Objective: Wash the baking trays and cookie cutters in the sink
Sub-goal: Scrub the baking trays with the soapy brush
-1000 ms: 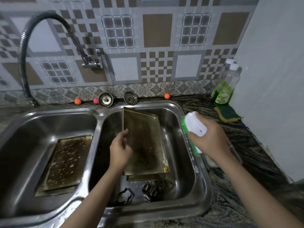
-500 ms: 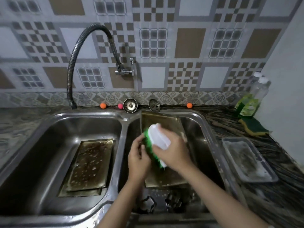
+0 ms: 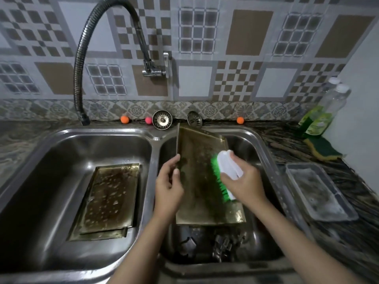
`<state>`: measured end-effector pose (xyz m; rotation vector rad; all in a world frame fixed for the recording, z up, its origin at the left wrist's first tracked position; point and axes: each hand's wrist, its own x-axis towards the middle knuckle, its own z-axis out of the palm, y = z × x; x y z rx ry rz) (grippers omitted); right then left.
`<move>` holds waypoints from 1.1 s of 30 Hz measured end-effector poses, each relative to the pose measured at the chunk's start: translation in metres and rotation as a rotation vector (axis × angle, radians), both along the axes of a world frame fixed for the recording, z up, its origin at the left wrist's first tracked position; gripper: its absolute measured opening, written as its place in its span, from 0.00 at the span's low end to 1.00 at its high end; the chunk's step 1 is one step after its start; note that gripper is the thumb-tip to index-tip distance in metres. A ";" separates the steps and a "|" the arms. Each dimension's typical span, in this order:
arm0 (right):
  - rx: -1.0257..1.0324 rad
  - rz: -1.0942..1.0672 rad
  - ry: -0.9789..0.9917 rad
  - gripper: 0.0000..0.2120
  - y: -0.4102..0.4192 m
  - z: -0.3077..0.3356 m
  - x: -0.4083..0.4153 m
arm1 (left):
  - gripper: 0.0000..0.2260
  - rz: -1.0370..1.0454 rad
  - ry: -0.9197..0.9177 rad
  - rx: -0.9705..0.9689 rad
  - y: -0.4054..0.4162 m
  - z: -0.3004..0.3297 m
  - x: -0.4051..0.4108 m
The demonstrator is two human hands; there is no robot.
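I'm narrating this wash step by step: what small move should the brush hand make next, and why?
Probably a scrubbing stroke down the tray. The right hand has the brush with its green bristles against the tilted tray's dark, stained face, and the left hand has a grip on the tray's left edge to steady it, so nothing else needs setting up first.

left hand point(image 3: 168, 186) gripping, right hand point(image 3: 243, 182) clenched
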<state>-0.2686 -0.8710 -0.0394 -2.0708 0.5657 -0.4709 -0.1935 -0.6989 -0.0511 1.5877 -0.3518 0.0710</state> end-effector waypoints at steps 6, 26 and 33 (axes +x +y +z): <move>-0.105 0.095 -0.028 0.36 0.050 0.012 0.008 | 0.15 -0.037 0.036 -0.025 -0.015 -0.011 -0.008; -0.066 0.163 -0.070 0.36 0.037 0.015 0.000 | 0.17 -0.010 0.043 -0.052 -0.024 -0.007 -0.001; -0.091 -0.073 -0.025 0.34 -0.020 0.036 0.042 | 0.16 -0.113 -0.003 0.005 -0.022 -0.003 -0.012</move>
